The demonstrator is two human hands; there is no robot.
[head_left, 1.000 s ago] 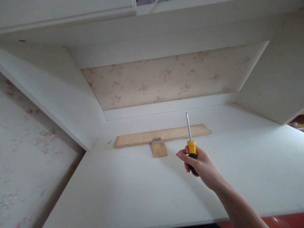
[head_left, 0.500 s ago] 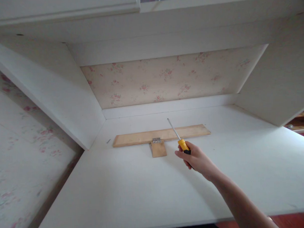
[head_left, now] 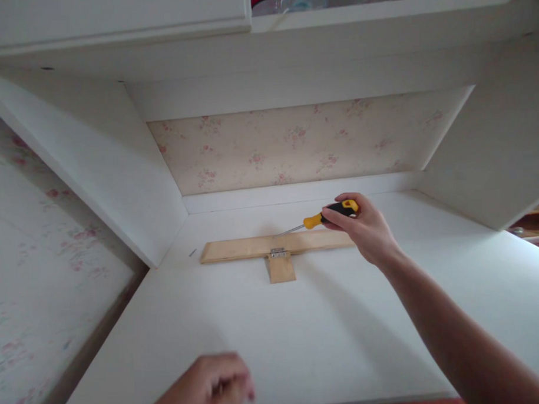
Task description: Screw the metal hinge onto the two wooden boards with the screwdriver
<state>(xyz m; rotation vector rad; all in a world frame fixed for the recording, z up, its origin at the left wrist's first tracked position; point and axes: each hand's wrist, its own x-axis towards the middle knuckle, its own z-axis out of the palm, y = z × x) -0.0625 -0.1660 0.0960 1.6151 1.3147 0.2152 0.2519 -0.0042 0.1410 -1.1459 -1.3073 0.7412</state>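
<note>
Since the earlier frame the right hand had swung the screwdriver from upright to nearly flat, its tip now over the long wooden strip, and a left hand had come into view at the near edge of the desk; the view itself had shifted only slightly.

At far left ran floral wallpaper; beside it a white side panel slanted down to meet the white desktop, with a small screw-like speck lying near that corner. The left hand hovered low over the near edge, fingers curled and blurred; I could not tell whether it held anything. Ahead of it the desktop lay broad and bare up to the strip; a short wooden block joined the strip by a small metal hinge. The screwdriver's thin steel shaft pointed left toward the hinge, though contact could not be judged; its handle was yellow and black. The right hand was wrapped firmly around that handle, just above the strip's right end; the forearm crossed the desk's right side, and another white panel closed the alcove there.
</note>
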